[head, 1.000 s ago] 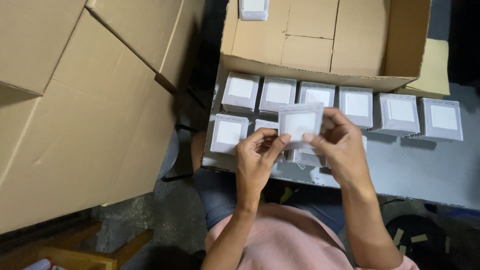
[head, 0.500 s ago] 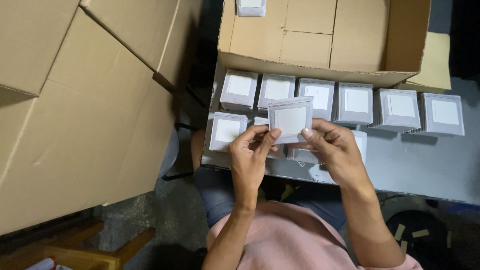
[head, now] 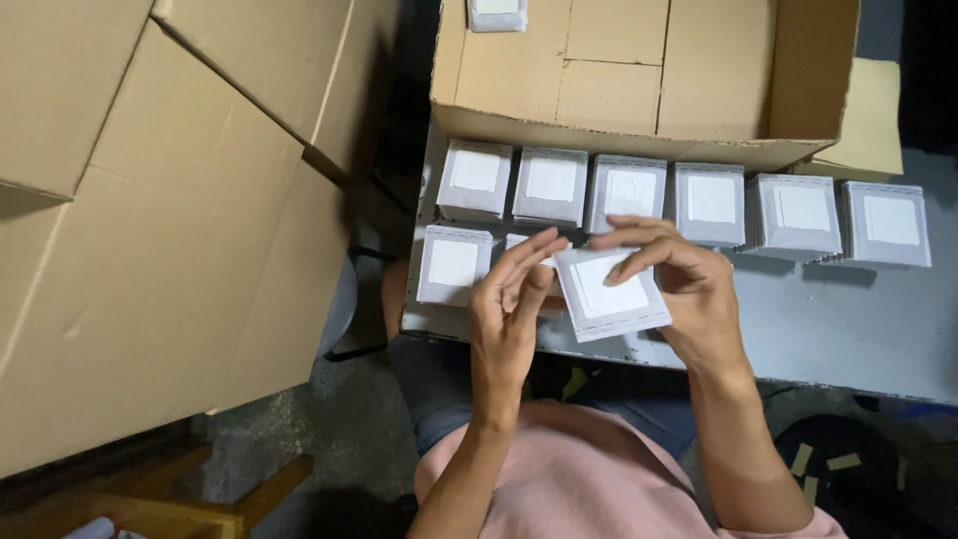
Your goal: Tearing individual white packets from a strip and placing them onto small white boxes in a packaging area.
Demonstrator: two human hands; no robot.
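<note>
- The right hand [head: 699,299] holds a flat white packet [head: 611,291] over the near edge of the grey bench [head: 848,339]; its fingers [head: 639,232] are curled over the packet's far edge, clamped on it, and the packet lies tilted
- The left hand [head: 509,309] is just beside the packet's left edge; its fingers [head: 534,255] are stretched out and slightly apart, tips at the packet's corner; whether they touch it I cannot tell
- Stacks of like packets stand in a back row [head: 714,200] on the bench, side by side; a front stack [head: 454,265] stands left of the hands
- An open cardboard box [head: 619,80] rests behind the row, one packet inside at its far wall
- A large cardboard carton [head: 170,220] stands left, apart from the bench
</note>
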